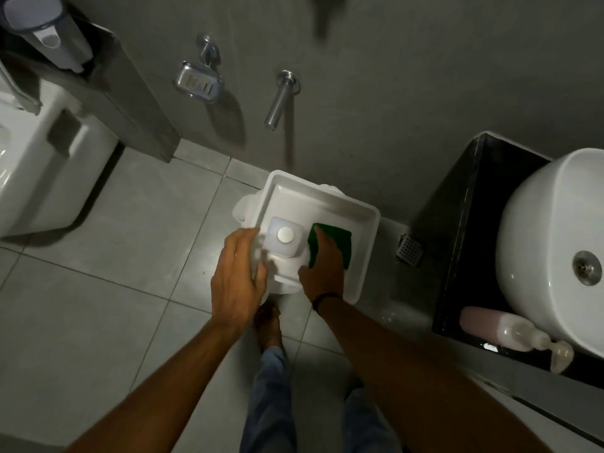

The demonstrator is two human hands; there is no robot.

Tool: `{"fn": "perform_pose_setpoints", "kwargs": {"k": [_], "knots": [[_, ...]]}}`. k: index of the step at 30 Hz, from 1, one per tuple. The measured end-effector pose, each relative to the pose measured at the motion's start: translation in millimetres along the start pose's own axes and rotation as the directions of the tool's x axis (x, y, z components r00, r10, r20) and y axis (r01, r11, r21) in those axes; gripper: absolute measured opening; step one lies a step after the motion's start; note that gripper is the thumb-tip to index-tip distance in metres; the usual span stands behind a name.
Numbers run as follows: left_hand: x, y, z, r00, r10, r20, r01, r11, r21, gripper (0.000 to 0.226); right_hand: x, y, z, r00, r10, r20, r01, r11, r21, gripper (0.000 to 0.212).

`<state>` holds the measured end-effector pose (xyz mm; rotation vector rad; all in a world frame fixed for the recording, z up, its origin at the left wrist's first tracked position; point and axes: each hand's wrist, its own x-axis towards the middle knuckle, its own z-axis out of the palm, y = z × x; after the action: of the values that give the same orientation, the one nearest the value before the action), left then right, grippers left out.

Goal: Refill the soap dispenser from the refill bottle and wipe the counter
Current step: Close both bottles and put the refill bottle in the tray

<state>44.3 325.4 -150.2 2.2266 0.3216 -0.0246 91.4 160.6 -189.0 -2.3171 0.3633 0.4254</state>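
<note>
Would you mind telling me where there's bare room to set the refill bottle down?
The far half of the white tray is bare. Its near half is crowded by the refill bottle, green sponge and both hands. The black counter left of the basin is free.

Both forearms are bare, with no sleeves showing up to the frame's edge. A thin dark band (325, 297) circles the wrist of the right hand (322, 268); the left hand (237, 279) wears nothing. Faded blue trousers (273, 397) (denim, by the look) cover the legs, and one foot (268, 325) is bare.
</note>
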Motion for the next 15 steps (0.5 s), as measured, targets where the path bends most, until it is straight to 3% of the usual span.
{"fn": "perform_pose_setpoints", "kwargs": {"k": [2, 5, 9, 12, 15], "knots": [[-26.3, -2.1, 11.9, 0.99, 0.131, 0.045, -0.134, 0.988, 0.08, 0.048, 2.0, 13.2, -13.8, 0.994, -0.089, -0.062, 0.066, 0.95, -0.306, 0.089], [-45.4, -9.0, 40.7, 0.924, 0.255, 0.285, -0.32, 0.923, 0.213, 0.07, 12.5, 32.4, -24.1, 0.986, -0.157, 0.058, 0.163, 0.817, -0.554, 0.102], [-48.6, -13.8, 78.2, 0.857, 0.197, 0.476, -0.439, 0.763, 0.474, 0.107, 36.6, 47.0, -20.5, 0.947, -0.224, 0.23, 0.321, 0.705, -0.632, 0.115], [-50.2, -21.3, 94.4, 0.844, 0.049, 0.533, -0.428, 0.659, 0.618, 0.114, 50.5, 54.9, -13.5, 0.931, -0.228, 0.285, 0.363, 0.66, -0.658, 0.117], [-49.6, -22.9, 102.7, 0.848, -0.005, 0.529, -0.404, 0.641, 0.652, 0.115, 58.5, 62.1, -7.6, 0.926, -0.238, 0.294, 0.377, 0.645, -0.665, 0.102]]}}
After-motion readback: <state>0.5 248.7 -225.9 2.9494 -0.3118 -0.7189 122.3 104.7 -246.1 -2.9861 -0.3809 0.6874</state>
